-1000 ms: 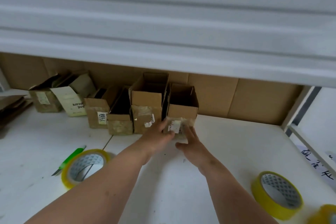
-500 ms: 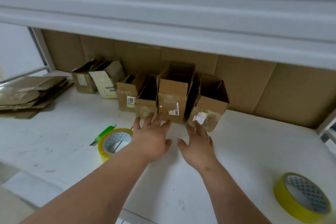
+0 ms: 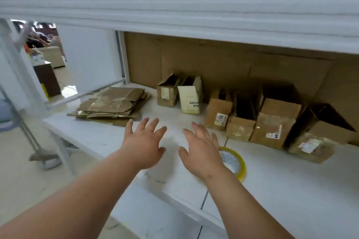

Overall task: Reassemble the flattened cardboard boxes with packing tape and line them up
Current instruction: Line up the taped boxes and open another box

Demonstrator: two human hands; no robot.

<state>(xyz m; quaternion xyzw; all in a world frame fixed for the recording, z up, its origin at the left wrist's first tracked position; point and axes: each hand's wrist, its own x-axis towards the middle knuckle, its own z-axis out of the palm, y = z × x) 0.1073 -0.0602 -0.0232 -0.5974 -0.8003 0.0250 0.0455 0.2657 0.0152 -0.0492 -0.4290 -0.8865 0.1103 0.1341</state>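
Flattened boxes (image 3: 111,105) lie stacked at the far left of the white table (image 3: 291,190), near its left edge, probably parked there as the supply yet to be rebuilt. Left hand (image 3: 142,145): fingers spread, holding nothing, hovering over bare table just right of the stack; likely reaching for the next flat. Right hand (image 3: 202,153): likewise spread and empty, apart from the left, partly covering a yellow tape roll (image 3: 236,163) beneath it. Assembled boxes (image 3: 272,126) stand in a row along the cardboard backing, open tops up: two further left, four packed together on the right, the last one tilted. Overhead shelf (image 3: 194,11) hangs low above the row. Nothing stands between the hands and the stack.
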